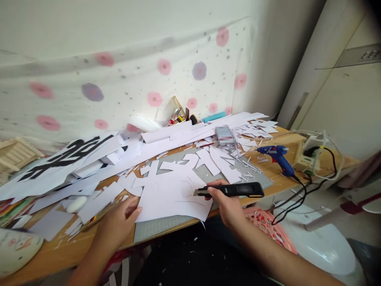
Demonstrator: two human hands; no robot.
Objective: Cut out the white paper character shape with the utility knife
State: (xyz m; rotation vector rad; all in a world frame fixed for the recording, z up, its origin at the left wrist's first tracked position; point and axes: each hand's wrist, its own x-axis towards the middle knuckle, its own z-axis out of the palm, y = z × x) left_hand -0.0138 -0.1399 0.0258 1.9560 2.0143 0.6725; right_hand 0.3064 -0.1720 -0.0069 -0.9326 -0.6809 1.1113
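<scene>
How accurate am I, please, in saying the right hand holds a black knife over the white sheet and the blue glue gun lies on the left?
The head view shows the blue glue gun lying on the right, not the left; the right hand holds the black knife over the white sheet.

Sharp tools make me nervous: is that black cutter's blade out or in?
Out: the blade juts from the front of the black cutter, held in the right hand.

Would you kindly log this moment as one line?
right hand: holds black cutter over white sheet | left hand: at sheet's left edge | glue gun: on table
</scene>
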